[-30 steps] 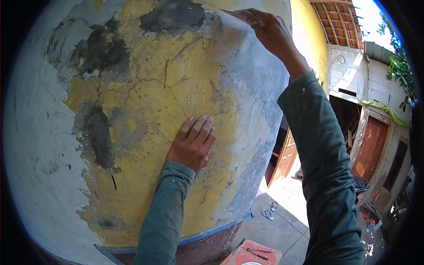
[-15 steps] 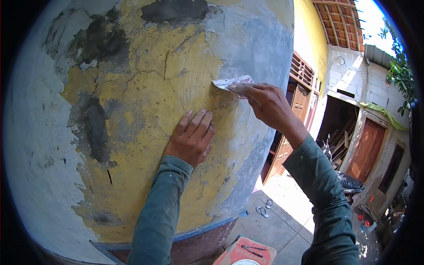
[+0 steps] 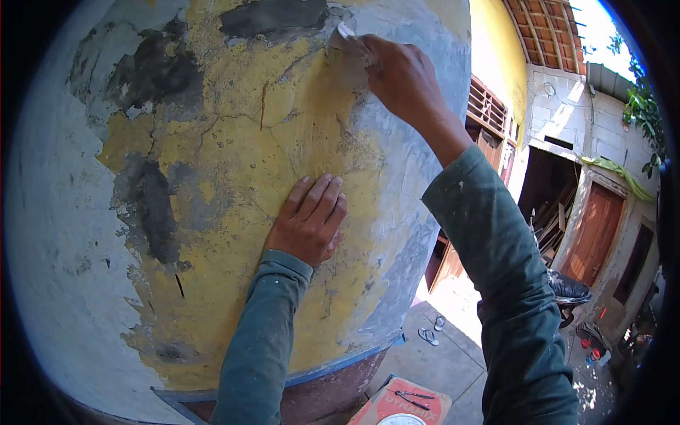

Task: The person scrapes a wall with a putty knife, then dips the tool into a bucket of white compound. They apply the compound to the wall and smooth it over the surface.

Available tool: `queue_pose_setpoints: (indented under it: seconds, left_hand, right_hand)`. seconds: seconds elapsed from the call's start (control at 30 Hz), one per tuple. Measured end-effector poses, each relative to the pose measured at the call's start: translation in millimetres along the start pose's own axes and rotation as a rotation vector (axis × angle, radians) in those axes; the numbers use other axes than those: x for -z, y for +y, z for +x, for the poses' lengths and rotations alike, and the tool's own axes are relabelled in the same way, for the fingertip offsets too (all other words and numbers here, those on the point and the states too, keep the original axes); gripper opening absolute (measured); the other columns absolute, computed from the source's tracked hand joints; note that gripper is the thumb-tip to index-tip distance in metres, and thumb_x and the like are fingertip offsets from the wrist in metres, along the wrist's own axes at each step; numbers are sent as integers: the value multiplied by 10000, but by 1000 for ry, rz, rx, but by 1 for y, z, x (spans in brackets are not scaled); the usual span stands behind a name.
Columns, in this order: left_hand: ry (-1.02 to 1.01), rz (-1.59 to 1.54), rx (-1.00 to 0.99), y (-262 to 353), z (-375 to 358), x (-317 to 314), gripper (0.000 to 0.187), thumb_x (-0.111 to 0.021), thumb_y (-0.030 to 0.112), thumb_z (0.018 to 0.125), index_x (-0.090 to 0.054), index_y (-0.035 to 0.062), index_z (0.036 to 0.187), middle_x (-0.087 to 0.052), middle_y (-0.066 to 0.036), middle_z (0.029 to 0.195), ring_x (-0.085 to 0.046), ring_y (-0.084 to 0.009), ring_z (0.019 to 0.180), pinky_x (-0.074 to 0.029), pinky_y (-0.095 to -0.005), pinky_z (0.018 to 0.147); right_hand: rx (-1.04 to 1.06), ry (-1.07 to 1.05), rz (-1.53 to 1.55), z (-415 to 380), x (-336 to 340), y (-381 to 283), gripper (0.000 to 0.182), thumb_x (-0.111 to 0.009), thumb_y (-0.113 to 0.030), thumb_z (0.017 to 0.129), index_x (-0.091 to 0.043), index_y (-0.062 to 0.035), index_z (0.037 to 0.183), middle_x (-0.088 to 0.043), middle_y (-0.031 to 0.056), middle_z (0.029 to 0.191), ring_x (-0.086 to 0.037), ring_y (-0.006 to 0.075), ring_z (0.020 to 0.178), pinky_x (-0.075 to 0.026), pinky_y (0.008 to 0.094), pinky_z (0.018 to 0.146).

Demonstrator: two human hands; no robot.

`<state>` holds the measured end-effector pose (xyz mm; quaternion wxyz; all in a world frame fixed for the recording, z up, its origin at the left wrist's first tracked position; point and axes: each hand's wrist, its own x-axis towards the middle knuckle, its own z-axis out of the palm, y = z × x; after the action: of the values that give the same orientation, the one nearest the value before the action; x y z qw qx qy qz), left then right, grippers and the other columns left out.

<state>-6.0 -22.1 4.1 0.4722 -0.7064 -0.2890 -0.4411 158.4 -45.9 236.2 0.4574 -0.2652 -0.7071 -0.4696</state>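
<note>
Yellow paint, cracked and patched with grey, covers the middle of the wall (image 3: 234, 297) in front of me, between pale areas on both sides. My left hand (image 3: 309, 219) lies flat against the yellow part, fingers stretched upward, with nothing in it. Higher up and to the right, my right hand (image 3: 407, 78) is closed around a putty knife (image 3: 345, 31). Its whitish edge meets the wall beside a dark grey patch (image 3: 273, 18). My fingers and the tilt hide most of the blade and handle.
Below the wall, a red and brown "DYNAMIX" sack (image 3: 432, 384) lies on the paving with dark pincers (image 3: 412, 399) on it, beside a round white-rimmed thing (image 3: 401, 421). Sandals (image 3: 428, 336) lie nearby. Farther right are a brown door (image 3: 595, 230) and stacked wood (image 3: 554, 227).
My right hand has moved up and slightly left along the wall with the putty knife, whose blade has turned more edge-on. My left hand stays in place on the wall.
</note>
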Motion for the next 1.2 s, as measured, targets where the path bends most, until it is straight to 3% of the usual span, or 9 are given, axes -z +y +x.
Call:
queue_pose_setpoints:
  seconds: [0.1,0.37,0.5,0.6,0.77,0.83,0.9,1.1,1.2]
  left_hand:
    - [-4,-10,7,0,-1,-1,489,-726,196,737,-655,118,1214,-572,-88,1423,-492,-246,1383,-313,-479,1233]
    - [45,0,-14,0,0,-4,443,-703,177,750,-669,102,1185,-591,-110,1397,-514,-269,1359,-326,-484,1226]
    - [44,-3,-10,1,0,-2,410,-689,166,759,-682,99,1163,-598,-121,1397,-526,-280,1348,-349,-490,1212]
    - [24,-5,-11,2,2,1,411,-686,165,759,-681,95,1164,-608,-127,1384,-529,-286,1346,-359,-502,1202]
    - [37,-11,-14,2,2,1,397,-667,145,752,-689,85,1144,-615,-129,1377,-540,-301,1336,-359,-520,1192]
    - [32,-27,-10,2,2,0,394,-660,138,750,-691,83,1138,-615,-130,1379,-543,-304,1333,-362,-525,1186]
    - [34,-6,-9,2,2,-1,392,-651,131,747,-696,82,1133,-618,-133,1379,-549,-311,1329,-364,-525,1179]
    - [33,3,-2,3,3,-1,395,-646,128,743,-699,79,1132,-625,-135,1370,-555,-325,1323,-366,-525,1174]
    - [38,16,-10,1,2,-4,394,-644,124,746,-699,80,1134,-625,-135,1369,-554,-322,1324,-364,-523,1175]
  right_hand:
    - [148,-249,132,-35,20,-38,431,-687,-2,839,-707,-87,1261,-757,201,1037,-740,393,908,-584,476,848]
    - [-70,97,-37,3,11,63,351,-655,-28,879,-705,-69,1224,-762,176,1024,-737,377,836,-588,464,749]
    - [218,-275,152,-64,19,-23,373,-661,6,857,-714,-113,1206,-762,166,1027,-745,347,874,-603,447,749]
    - [354,-174,263,-51,26,-8,319,-654,-41,898,-736,-156,1185,-774,109,1016,-745,301,803,-581,416,670]
    - [191,174,-45,65,51,89,210,-663,-149,1007,-777,-139,1183,-771,114,1132,-744,319,1012,-603,437,905]
    - [204,94,173,92,69,88,299,-616,-16,895,-793,-150,1096,-742,216,1024,-708,384,957,-555,449,857]
    - [461,262,95,116,54,102,307,-608,0,876,-797,-141,1073,-759,164,967,-714,346,919,-559,418,851]
    - [287,44,2,84,40,214,198,-655,-110,820,-825,-189,882,-778,63,883,-731,250,845,-547,404,734]
    - [16,14,-255,38,33,272,206,-672,-159,1002,-784,-145,1175,-768,111,1148,-744,302,1019,-594,414,935]
